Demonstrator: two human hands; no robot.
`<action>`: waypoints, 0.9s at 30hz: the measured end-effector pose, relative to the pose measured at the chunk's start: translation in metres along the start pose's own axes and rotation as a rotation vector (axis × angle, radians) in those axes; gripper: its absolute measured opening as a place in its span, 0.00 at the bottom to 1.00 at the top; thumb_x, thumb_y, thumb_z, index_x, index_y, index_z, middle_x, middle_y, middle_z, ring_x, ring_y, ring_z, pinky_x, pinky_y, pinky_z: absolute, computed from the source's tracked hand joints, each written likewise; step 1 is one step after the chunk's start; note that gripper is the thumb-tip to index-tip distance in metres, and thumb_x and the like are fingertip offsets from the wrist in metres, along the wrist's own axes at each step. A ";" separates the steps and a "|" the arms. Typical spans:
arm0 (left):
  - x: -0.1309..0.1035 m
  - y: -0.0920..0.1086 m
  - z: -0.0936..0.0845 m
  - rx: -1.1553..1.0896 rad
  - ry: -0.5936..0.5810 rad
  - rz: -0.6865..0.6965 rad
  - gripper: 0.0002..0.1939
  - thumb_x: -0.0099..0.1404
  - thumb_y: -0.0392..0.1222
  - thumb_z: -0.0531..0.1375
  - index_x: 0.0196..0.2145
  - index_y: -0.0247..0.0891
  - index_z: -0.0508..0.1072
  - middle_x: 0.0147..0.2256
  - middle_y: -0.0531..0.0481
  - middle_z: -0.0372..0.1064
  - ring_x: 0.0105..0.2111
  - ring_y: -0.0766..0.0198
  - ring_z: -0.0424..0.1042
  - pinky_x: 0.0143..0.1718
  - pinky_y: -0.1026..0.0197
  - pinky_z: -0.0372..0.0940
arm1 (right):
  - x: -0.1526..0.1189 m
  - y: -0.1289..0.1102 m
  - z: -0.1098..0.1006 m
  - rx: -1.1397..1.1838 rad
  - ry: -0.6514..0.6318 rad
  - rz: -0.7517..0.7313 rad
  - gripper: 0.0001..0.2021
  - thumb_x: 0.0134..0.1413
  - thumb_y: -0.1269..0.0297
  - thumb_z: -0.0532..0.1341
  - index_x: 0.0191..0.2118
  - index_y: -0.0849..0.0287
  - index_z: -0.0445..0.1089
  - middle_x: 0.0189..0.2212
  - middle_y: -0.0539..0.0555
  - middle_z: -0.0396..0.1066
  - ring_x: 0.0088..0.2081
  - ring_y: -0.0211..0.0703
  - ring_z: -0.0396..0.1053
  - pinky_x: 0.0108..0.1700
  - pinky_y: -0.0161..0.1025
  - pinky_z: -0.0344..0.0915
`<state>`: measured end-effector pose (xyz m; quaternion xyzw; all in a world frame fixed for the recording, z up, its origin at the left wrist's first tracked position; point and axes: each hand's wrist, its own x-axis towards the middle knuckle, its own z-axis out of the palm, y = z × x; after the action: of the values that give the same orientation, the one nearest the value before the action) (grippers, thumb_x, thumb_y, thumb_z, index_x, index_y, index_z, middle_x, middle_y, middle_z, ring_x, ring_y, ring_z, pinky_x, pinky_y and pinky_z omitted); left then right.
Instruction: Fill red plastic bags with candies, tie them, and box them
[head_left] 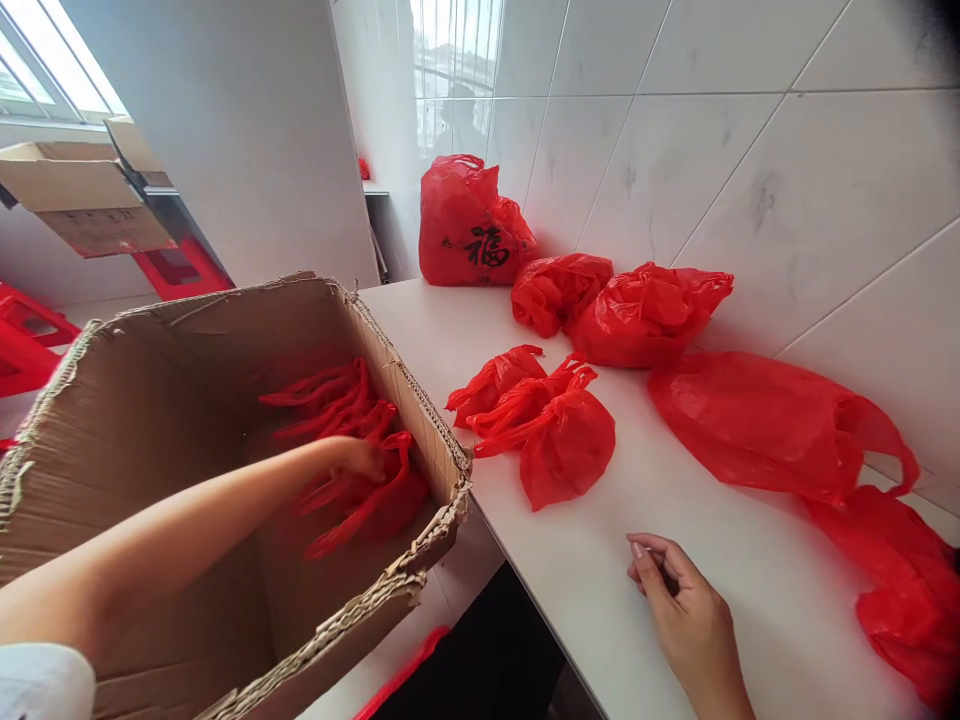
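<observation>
Reaching deep into a cardboard box [397, 385], my left hand [360, 458] is closed on the top of a tied red plastic bag [401, 500]. Its fingertips are partly hidden among the red film. More knotted red bags [330, 390] lie beside it along the box's right wall. My right hand [694, 615] rests at the table [592, 570], fingers curled and thumb near the index fingertip, with nothing visible in it. Just beyond it sit several small tied red bags [570, 440], bunched together with their handle ends pointing left.
Along the tiled wall stand a full red bag with a black character [457, 220], two crumpled red bags [641, 315] and a flatter red bag [757, 420]. Another red bag [907, 590] lies at the right edge. Left behind are an open carton [97, 215] and red stools [180, 265].
</observation>
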<state>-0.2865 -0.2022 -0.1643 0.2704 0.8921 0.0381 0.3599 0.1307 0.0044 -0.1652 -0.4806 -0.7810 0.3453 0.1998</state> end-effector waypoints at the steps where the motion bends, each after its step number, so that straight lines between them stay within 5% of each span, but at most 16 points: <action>1: -0.001 0.006 -0.019 0.007 0.090 0.009 0.18 0.66 0.45 0.58 0.50 0.34 0.69 0.48 0.44 0.68 0.44 0.56 0.71 0.43 0.50 0.69 | 0.000 0.000 0.000 0.003 -0.003 -0.005 0.21 0.54 0.42 0.53 0.41 0.53 0.70 0.28 0.50 0.73 0.34 0.41 0.73 0.35 0.31 0.67; 6: -0.017 0.047 -0.118 0.022 0.636 0.095 0.17 0.68 0.46 0.55 0.51 0.34 0.68 0.51 0.42 0.66 0.50 0.53 0.67 0.50 0.44 0.62 | 0.000 -0.003 0.002 0.012 -0.001 -0.039 0.20 0.56 0.43 0.52 0.40 0.54 0.70 0.27 0.50 0.72 0.32 0.40 0.71 0.35 0.32 0.66; 9: -0.030 0.083 -0.135 -0.001 0.780 0.187 0.16 0.69 0.44 0.50 0.50 0.36 0.68 0.53 0.41 0.65 0.55 0.49 0.62 0.55 0.42 0.55 | 0.000 -0.006 0.003 0.029 0.002 -0.036 0.21 0.56 0.43 0.52 0.40 0.54 0.70 0.26 0.50 0.71 0.31 0.40 0.71 0.34 0.32 0.66; 11: -0.031 0.115 -0.127 -0.028 0.750 0.274 0.18 0.67 0.47 0.50 0.51 0.40 0.68 0.52 0.44 0.67 0.54 0.50 0.64 0.55 0.47 0.56 | 0.000 -0.007 0.003 0.050 0.002 -0.034 0.21 0.56 0.43 0.52 0.40 0.55 0.70 0.26 0.50 0.71 0.31 0.41 0.71 0.35 0.33 0.67; 14: -0.018 0.166 -0.101 -0.075 0.554 0.367 0.21 0.58 0.51 0.61 0.46 0.38 0.72 0.43 0.44 0.74 0.46 0.51 0.71 0.49 0.53 0.63 | -0.001 -0.006 0.003 0.070 0.007 -0.041 0.21 0.56 0.43 0.53 0.40 0.55 0.70 0.28 0.50 0.71 0.32 0.41 0.71 0.36 0.33 0.67; 18: 0.002 0.208 -0.082 -0.196 0.294 0.379 0.16 0.46 0.42 0.69 0.32 0.31 0.76 0.29 0.41 0.75 0.36 0.46 0.75 0.39 0.52 0.69 | -0.002 -0.004 0.003 0.097 0.012 -0.060 0.20 0.58 0.44 0.53 0.41 0.55 0.69 0.28 0.50 0.71 0.33 0.41 0.70 0.35 0.33 0.67; 22: -0.007 0.194 -0.100 -0.449 0.194 0.498 0.13 0.60 0.40 0.59 0.41 0.33 0.74 0.34 0.43 0.77 0.35 0.55 0.76 0.36 0.57 0.71 | -0.003 -0.004 0.002 0.132 -0.007 -0.069 0.19 0.58 0.45 0.53 0.42 0.55 0.68 0.27 0.50 0.70 0.32 0.40 0.70 0.37 0.32 0.67; 27: -0.055 0.114 -0.137 -0.773 0.246 0.648 0.19 0.67 0.42 0.51 0.55 0.35 0.63 0.47 0.43 0.73 0.45 0.61 0.73 0.47 0.59 0.68 | -0.003 -0.006 0.000 0.101 -0.012 -0.080 0.20 0.57 0.44 0.53 0.41 0.55 0.70 0.27 0.50 0.71 0.31 0.39 0.70 0.35 0.31 0.67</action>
<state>-0.2935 -0.1160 0.0009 0.3737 0.7192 0.5057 0.2956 0.1285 -0.0005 -0.1602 -0.4363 -0.7823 0.3788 0.2326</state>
